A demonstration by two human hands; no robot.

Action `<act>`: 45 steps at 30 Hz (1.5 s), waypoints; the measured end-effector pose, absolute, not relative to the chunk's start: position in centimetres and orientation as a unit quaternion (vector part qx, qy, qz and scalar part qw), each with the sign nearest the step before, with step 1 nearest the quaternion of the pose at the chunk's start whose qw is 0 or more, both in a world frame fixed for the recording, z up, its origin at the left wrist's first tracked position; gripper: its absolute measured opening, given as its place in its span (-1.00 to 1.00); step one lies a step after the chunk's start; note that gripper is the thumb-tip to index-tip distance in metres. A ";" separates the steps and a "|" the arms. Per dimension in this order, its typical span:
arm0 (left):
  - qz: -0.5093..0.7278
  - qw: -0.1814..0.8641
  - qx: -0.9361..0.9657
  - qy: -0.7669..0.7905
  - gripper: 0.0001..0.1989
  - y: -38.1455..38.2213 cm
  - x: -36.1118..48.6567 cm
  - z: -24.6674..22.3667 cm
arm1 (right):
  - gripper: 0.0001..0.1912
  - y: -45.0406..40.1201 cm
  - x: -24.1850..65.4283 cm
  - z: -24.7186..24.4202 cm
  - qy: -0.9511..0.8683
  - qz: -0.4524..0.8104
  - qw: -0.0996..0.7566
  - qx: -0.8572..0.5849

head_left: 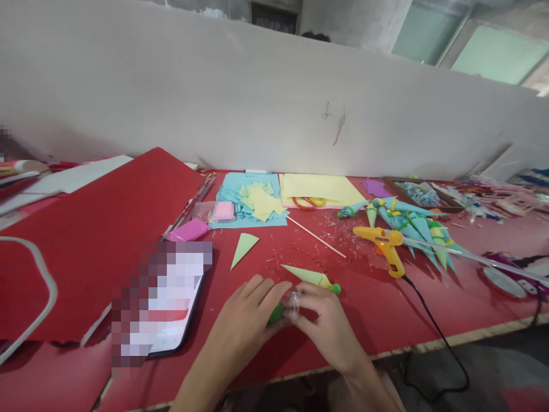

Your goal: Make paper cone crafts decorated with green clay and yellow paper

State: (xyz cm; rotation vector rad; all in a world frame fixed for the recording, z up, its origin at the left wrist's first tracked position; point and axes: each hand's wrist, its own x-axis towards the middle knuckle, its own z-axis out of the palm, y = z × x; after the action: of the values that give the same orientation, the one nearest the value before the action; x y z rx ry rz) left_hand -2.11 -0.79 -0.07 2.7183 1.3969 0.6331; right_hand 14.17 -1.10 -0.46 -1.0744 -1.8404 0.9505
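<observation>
Two small things, a green lump (275,313) and a clear plastic piece (294,304), sit at lower centre of the frame, partly hidden by fingers. The left hand (255,300) slants up from the bottom edge, back upward, curved beside the lump; whether its grip pinches it, I cannot tell. The right hand (325,312) bends inward, its grip pinching the plastic. Above, a paper cone (305,276) lies on the red counter (266,246).
</observation>
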 end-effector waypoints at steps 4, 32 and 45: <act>0.203 0.023 0.867 0.454 -0.73 -0.9 -2.0 0.0 | -0.83 -1.3 14.1 -0.6 -0.703 0.381 0.425 -0.425; 0.069 0.039 0.852 0.517 -0.66 1.9 3.8 0.4 | -0.78 -0.1 15.6 -1.4 -0.284 0.607 0.678 -0.301; 0.210 0.246 0.731 0.600 -0.92 1.1 1.5 -0.2 | -0.84 -0.1 15.6 -1.3 -0.220 0.623 0.661 -0.357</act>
State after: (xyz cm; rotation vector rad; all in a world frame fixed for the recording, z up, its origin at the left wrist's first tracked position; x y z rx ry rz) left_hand 1.51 1.14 -0.24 1.9950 1.6368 0.5741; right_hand 15.65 -0.09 -1.32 -0.8071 -0.4977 1.4083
